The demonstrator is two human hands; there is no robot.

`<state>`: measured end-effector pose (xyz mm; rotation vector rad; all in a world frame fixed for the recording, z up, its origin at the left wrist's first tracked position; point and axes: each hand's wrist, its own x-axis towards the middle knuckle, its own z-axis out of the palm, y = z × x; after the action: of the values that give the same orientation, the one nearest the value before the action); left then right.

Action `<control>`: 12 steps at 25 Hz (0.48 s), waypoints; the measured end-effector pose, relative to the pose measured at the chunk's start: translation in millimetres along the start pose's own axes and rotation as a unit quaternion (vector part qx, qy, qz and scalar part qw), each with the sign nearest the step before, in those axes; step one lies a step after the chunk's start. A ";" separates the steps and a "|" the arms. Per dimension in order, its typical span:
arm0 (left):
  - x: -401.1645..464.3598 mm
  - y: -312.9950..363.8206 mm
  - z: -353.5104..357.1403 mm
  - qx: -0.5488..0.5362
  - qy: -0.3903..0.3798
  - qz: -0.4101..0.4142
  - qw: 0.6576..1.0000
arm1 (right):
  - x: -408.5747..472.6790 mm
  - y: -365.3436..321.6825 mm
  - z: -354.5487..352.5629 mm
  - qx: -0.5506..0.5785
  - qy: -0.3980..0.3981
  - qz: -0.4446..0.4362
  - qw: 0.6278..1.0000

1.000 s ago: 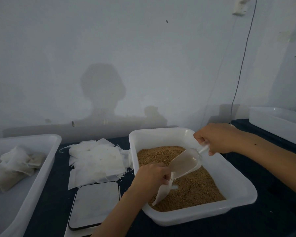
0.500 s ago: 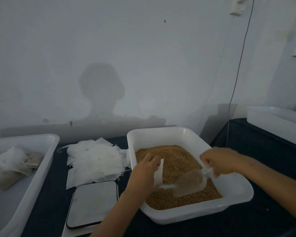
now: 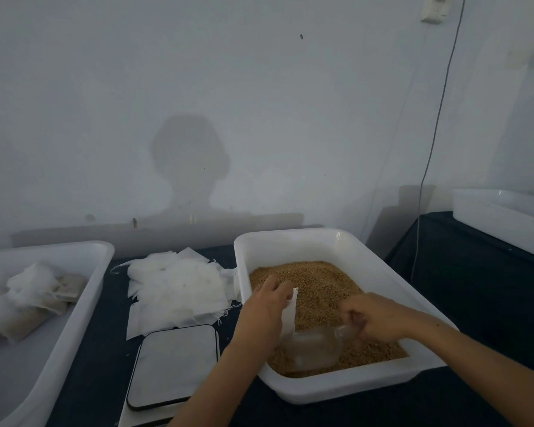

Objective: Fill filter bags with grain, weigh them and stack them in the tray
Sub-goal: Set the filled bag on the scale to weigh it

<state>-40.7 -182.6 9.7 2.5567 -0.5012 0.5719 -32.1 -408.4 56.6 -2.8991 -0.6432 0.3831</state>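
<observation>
A white tub [image 3: 379, 263] holds brown grain [image 3: 318, 282]. Over its near left part my left hand [image 3: 267, 309] pinches a white filter bag [image 3: 291, 312] that hangs down toward the grain. My right hand [image 3: 375, 317] grips the handle of a clear plastic scoop [image 3: 313, 349], whose bowl lies low in the grain just below the bag. A flat grey scale [image 3: 174, 366] sits left of the tub. Behind it lies a pile of empty filter bags [image 3: 176, 285]. At far left, a white tray [image 3: 74, 306] holds several filled bags [image 3: 28, 300].
Another white tub [image 3: 503, 220] stands at the far right on a dark-covered table [image 3: 463, 272]. A cable [image 3: 435, 143] hangs down the wall behind the grain tub. The wall is close behind everything.
The scoop has come down from above the bag's mouth into the grain at the near side of the tub. My right hand moved down and toward me; the left hand lifted the bag slightly.
</observation>
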 end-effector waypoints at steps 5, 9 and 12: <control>0.8 -3.5 2.3 0.001 -0.012 0.005 1.000 | -23.3 17.0 -29.4 0.071 0.020 0.026 0.997; 1.5 -3.4 2.2 -0.007 -0.020 0.012 1.000 | -36.3 24.1 -59.6 0.080 0.053 0.038 0.995; 1.3 -1.4 0.0 -0.028 -0.019 0.020 0.999 | -35.3 18.4 -73.3 0.063 0.090 0.039 0.993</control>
<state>-39.0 -181.8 9.8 2.5147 -0.5740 0.5158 -35.4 -446.6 130.7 -2.8009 -0.4621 0.1622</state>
